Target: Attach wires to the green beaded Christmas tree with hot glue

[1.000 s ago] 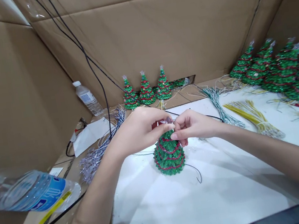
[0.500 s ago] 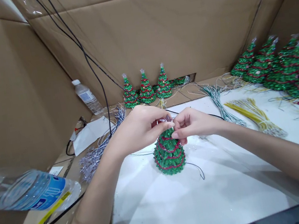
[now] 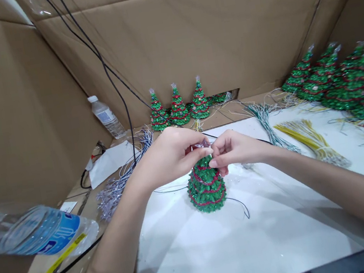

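Note:
A small green tree with red garland (image 3: 207,190) stands upright on the white board (image 3: 201,254), a thin dark wire out at either side of its base. Over its top, my left hand (image 3: 179,153) is closed in a pinch on a small clear purplish piece (image 3: 202,144), mostly covered by the fingers. My right hand (image 3: 229,149) meets it from the right, fingertips pressed together at the tree's upper part. Whatever lies between the right fingertips is too small to make out. The treetop is partly hidden behind both hands.
Three decorated trees (image 3: 178,107) stand at the back, several more (image 3: 346,76) at the right. Green wires (image 3: 269,124) and a yellow bundle (image 3: 312,142) lie right; purple-tipped wires (image 3: 111,195) left. A large bottle (image 3: 44,229) and a small one (image 3: 107,116) are left. Black cables (image 3: 103,65) hang down.

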### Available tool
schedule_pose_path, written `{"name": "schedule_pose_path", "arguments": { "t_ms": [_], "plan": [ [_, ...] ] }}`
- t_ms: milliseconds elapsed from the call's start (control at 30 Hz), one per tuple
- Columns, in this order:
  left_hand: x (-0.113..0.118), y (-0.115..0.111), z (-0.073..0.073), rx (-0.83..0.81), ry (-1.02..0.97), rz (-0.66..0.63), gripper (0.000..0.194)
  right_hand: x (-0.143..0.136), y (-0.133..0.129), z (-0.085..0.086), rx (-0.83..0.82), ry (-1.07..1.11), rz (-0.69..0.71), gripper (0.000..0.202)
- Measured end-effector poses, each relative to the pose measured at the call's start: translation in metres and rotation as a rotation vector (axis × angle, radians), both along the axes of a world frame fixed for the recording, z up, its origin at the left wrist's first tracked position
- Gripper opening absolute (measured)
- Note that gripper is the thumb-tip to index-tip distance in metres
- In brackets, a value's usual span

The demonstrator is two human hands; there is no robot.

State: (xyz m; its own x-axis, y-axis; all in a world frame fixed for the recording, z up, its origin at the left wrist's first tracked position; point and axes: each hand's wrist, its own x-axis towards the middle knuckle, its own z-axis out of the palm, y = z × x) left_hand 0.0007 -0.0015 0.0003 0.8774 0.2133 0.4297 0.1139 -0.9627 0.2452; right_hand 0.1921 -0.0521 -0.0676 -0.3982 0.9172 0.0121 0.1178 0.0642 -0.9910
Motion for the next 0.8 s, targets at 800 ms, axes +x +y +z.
{"name": "schedule_pose_path", "arguments": {
  "t_ms": [800],
  "plan": [
    [-0.004, 0.006, 0.000, 0.013, 0.059, 0.000, 0.016, 0.051, -0.006, -0.005, 0.288, -0.555, -0.162, 0.016]
  ]
}}
